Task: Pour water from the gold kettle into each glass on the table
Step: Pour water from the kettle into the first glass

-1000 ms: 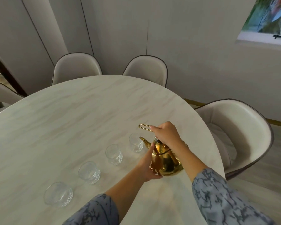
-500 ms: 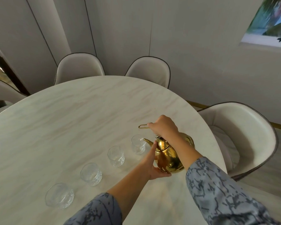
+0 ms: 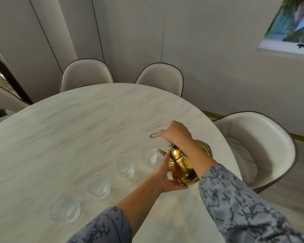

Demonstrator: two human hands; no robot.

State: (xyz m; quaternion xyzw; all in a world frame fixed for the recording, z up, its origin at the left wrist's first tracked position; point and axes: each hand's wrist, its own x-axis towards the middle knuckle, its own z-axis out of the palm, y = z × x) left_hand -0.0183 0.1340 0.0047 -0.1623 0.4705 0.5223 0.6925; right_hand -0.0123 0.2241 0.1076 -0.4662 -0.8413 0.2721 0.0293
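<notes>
The gold kettle (image 3: 183, 165) is lifted off the table and tipped to the left, its spout tip right at the rim of the farthest glass (image 3: 149, 155). My right hand (image 3: 176, 133) grips the kettle's wire handle from above. My left hand (image 3: 167, 176) cups the kettle's belly from below and the left side. Several clear textured glasses stand in a diagonal row: a second glass (image 3: 125, 168), a third glass (image 3: 99, 187) and the nearest glass (image 3: 65, 209). Whether water is flowing I cannot tell.
The oval marble table (image 3: 68, 134) has its curved right edge just behind the kettle. Beige chairs ring it: one chair (image 3: 258, 148) at the right, two chairs (image 3: 87, 74) (image 3: 162, 76) at the far side. A picture (image 3: 291, 23) hangs on the wall.
The kettle has risen and tipped further left, bringing its spout to the farthest glass's rim. Both hands kept their hold and moved up with it.
</notes>
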